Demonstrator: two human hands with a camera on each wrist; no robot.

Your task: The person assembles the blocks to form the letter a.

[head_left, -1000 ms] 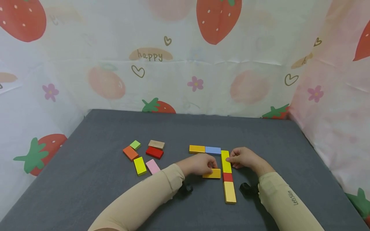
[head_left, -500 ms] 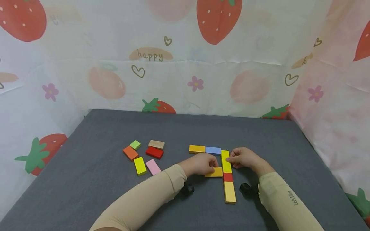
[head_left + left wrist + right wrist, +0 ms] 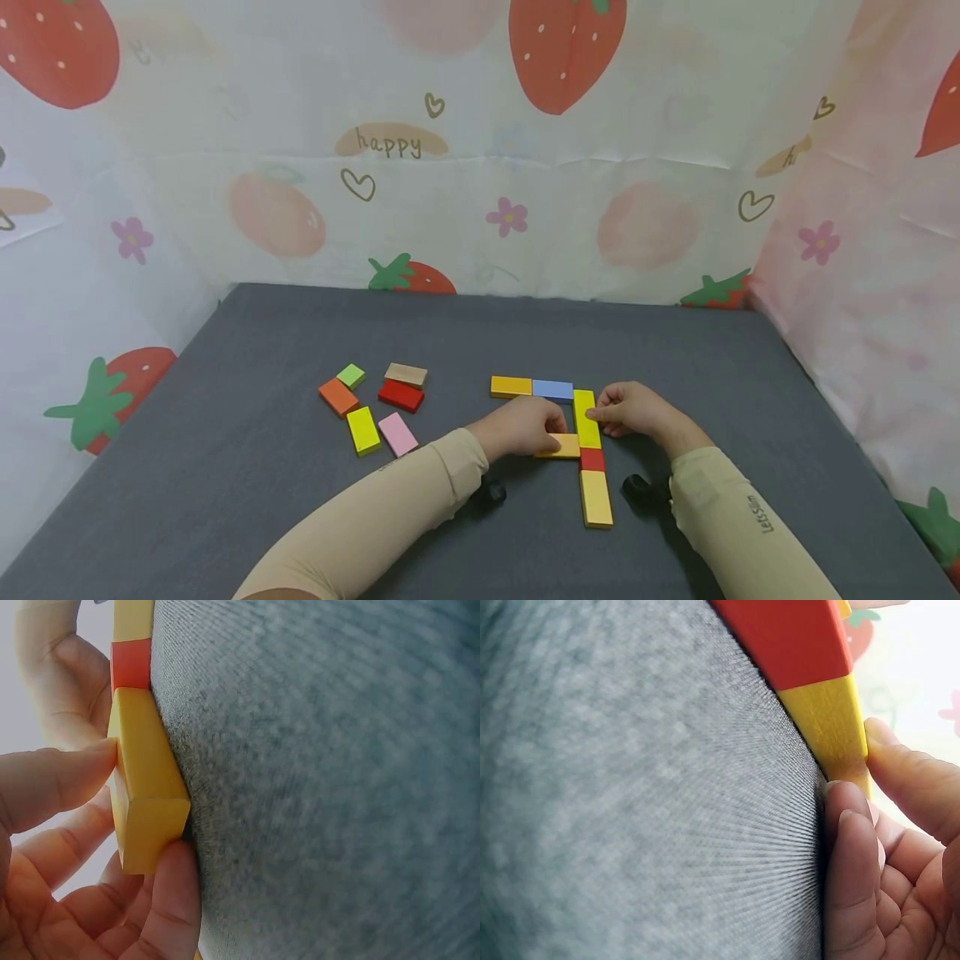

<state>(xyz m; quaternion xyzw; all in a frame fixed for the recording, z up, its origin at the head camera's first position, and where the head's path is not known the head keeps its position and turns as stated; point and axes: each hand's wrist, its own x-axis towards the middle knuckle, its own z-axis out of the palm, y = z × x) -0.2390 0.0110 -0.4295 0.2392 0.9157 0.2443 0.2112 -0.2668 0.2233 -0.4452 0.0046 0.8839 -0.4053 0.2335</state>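
My left hand (image 3: 517, 427) pinches an orange-yellow wooden block (image 3: 568, 447) lying flat, thumb on top and fingers at its end and side. In the left wrist view this block (image 3: 154, 780) meets a row of blocks at its far end. That row holds a bright yellow block (image 3: 586, 429), a small red block (image 3: 591, 460) and a pale yellow block (image 3: 596, 500). With thumb on top and curled fingers at its right side, my right hand (image 3: 637, 410) holds the bright yellow block. A blue block (image 3: 552, 391) and another orange-yellow block (image 3: 511, 387) extend left from the row's far end.
Left of my hands lie several loose blocks: green (image 3: 351, 377), orange (image 3: 339, 398), yellow (image 3: 363, 431), pink (image 3: 398, 435), red (image 3: 401, 396) and tan (image 3: 407, 375). A dark cloth (image 3: 300, 517) covers the table. A printed curtain (image 3: 450, 75) stands behind.
My left hand has slid the orange-yellow block slightly right and away from me, up against the row. My right hand stays on the bright yellow block.
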